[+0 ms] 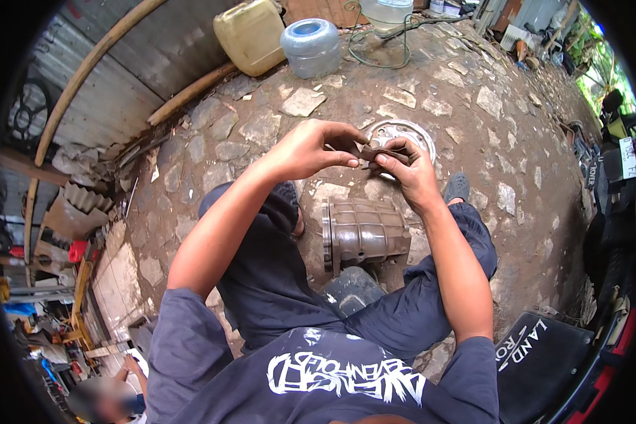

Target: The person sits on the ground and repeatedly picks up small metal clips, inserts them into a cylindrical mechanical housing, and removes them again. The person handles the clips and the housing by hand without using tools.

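Note:
A small, dark brown, folded-looking piece (387, 150) is pinched between the thumb and fingers of my right hand (415, 177); its kind cannot be made out. My left hand (309, 150) comes in from the left, index finger and thumb apart, the fingertips close to the piece's left edge. Whether they touch it is unclear. Just beyond my hands a round pale metal cover (422, 134) lies on the ground, partly hidden by them. Between my legs a ribbed, cylindrical metal housing (369, 227) rests on its side, its flanged end facing left.
Stones set in dirt form the ground (261, 128). A yellowish jerrycan (254, 35), a bluish water jug (309, 49) and a green cable (374, 65) lie at the back. Parked vehicles (615, 166) line the right, beside a black flap (544, 353). Another person (109, 399) is at lower left.

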The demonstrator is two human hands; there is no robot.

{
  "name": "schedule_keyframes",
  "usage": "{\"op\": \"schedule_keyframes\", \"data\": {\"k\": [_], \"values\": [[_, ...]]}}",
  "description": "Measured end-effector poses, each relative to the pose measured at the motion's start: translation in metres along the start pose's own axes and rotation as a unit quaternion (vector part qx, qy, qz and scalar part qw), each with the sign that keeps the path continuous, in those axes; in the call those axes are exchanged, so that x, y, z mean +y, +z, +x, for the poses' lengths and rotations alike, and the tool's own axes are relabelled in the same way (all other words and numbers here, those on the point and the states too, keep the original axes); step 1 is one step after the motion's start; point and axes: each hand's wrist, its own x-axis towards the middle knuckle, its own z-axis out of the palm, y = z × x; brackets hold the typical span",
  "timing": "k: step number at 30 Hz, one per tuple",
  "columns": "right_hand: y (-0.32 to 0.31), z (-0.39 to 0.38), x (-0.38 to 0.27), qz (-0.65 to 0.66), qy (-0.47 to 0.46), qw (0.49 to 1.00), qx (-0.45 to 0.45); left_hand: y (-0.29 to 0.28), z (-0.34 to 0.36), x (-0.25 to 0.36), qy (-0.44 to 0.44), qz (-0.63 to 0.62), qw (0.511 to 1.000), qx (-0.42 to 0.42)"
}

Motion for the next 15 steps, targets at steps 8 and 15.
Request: {"op": "schedule_keyframes", "data": {"k": [8,15], "values": [[0.014,0.017,-0.004,0.106,0.031,0.994,0.016,-0.012,0.031,-0.006,0.002,-0.072,0.997,0.01],[0.025,0.021,-0.025,-0.048,0.029,0.996,0.067,-0.029,0.03,-0.001,-0.029,-0.144,0.989,0.021]]}}
